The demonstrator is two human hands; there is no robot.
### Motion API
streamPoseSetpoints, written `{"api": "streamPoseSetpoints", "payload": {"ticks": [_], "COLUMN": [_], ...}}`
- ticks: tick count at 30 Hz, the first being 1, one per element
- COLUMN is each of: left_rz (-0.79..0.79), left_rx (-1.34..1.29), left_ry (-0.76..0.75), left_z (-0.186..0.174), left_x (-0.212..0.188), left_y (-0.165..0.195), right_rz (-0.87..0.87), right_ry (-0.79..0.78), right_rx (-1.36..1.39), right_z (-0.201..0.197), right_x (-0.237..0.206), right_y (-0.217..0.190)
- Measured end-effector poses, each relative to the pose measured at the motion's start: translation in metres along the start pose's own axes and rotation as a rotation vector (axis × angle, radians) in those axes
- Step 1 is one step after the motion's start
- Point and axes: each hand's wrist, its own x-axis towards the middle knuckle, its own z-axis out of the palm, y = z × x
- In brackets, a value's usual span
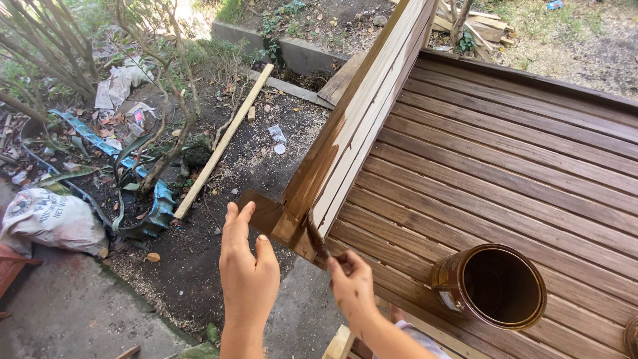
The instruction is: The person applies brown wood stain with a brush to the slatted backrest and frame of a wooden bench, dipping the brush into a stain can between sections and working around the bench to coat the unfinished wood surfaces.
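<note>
Right hand (352, 286) is clamped around the handle of a paintbrush (318, 240); bristles touch the near end of the wooden rail (352, 126), at the corner where it meets the deck (505, 173). Left hand (247, 272) is held up beside the rail end, fingers together and extended, gripping nothing, touching nothing I can confirm.

Rail status: near end and outer strip are dark brown with stain; the upper face farther along is pale, unstained wood. The boundary runs diagonally along the rail.

Stain can (492, 286): open, round, stands on the deck boards just right of the right hand. The level inside cannot be read.

Judgement on technique for this step:
1. Stroke with the grain, along the rail, working from the wet edge into bare wood so no lap line shows.
2. Work the corner joint with the bristle tips; pooling looks likely there.
3. Keep the brush lightly loaded: the ground (219, 266) lies below the rail, and the finished deck is close.
4. Keep the left hand off the wet face.
</note>
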Motion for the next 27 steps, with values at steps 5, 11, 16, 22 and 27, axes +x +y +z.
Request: {"api": "streamPoseSetpoints", "payload": {"ticks": [5, 11, 16, 22, 27], "left_rz": [-0.084, -0.08, -0.039, -0.07, -0.043], "left_rx": [-0.017, -0.025, -0.014, -0.019, -0.034], "left_ry": [-0.045, -0.021, 0.005, 0.001, -0.015], "left_z": [0.0, 0.0, -0.001, -0.002, 0.001], "left_x": [0.002, 0.002, 0.001, 0.0, 0.001], "left_y": [0.004, 0.003, 0.0, -0.002, 0.002], "right_rz": [0.03, -0.048, 0.102, -0.046, 0.089], "right_ry": [-0.026, -0.05, -0.031, -0.08, -0.056], "right_rx": [-0.021, 0.1, 0.027, 0.135, -0.002], "right_z": [-0.005, -0.004, -0.006, -0.013, -0.011], "right_x": [-0.008, -0.016, -0.02, -0.02, -0.022], "right_y": [0.01, 0.008, 0.0, -0.005, -0.013]}}
